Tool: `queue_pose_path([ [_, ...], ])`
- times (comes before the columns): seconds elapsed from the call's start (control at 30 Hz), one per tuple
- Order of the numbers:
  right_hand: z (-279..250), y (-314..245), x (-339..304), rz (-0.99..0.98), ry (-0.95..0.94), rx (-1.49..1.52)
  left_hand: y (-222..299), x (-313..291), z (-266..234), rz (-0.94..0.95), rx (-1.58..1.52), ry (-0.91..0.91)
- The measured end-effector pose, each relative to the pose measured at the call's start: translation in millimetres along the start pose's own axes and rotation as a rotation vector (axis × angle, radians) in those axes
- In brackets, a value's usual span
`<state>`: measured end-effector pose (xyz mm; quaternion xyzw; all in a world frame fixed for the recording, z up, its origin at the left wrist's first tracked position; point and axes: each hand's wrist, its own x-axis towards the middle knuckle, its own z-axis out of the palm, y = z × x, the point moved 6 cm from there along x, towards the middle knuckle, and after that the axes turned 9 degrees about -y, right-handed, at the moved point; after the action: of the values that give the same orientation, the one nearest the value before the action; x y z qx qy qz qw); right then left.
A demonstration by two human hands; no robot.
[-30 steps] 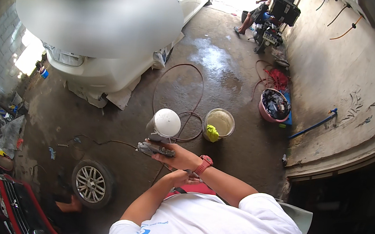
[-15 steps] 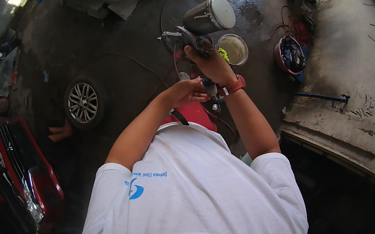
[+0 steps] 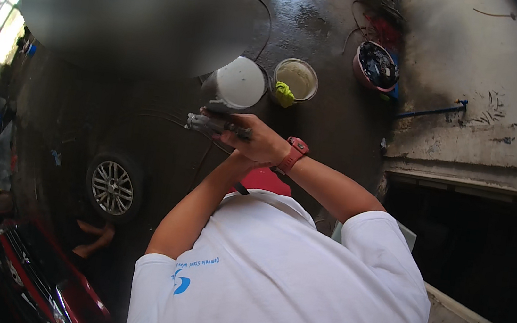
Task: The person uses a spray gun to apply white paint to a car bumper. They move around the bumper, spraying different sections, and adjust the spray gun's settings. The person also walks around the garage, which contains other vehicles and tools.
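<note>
A spray gun (image 3: 201, 123) with a large cup on top is in my right hand (image 3: 262, 142), which wraps round its grip. The cup's pale round lid (image 3: 242, 83) faces up, and the gun's metal nozzle end points left. A red watch (image 3: 293, 155) is on my right wrist. My left hand (image 3: 244, 162) is tucked under the right one, by the lower part of the gun. Its fingers are hidden, so I cannot tell what they touch.
Beyond the gun stands a bucket (image 3: 279, 68) with a yellow-green cloth (image 3: 285, 94) on its rim. A pink basin (image 3: 358, 72) of dark items sits to the right. A hose (image 3: 267, 22) lies on the wet floor. At left are a wheel (image 3: 112, 186) and a red car front (image 3: 66, 283).
The spray gun and my right hand have moved left and closer to me. My left hand, whose fingers showed by the fitting under the grip, has slipped beneath the right hand.
</note>
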<state>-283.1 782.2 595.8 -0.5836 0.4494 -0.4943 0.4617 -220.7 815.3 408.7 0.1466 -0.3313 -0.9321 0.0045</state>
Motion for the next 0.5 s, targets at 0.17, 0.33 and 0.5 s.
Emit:
queue_pose_path([
  [0.17,3,5,-33,0.099,-0.135,-0.057,-8,-2,-4,-0.004,0.06,-0.099],
  [0.33,0,-13,-37,0.047,-0.108,-0.118,2,-4,-16,-0.073,0.232,-0.125],
  [0.5,-1,-20,-43,0.067,-0.084,-0.145,2,-6,-11,-0.115,0.388,-0.188],
])
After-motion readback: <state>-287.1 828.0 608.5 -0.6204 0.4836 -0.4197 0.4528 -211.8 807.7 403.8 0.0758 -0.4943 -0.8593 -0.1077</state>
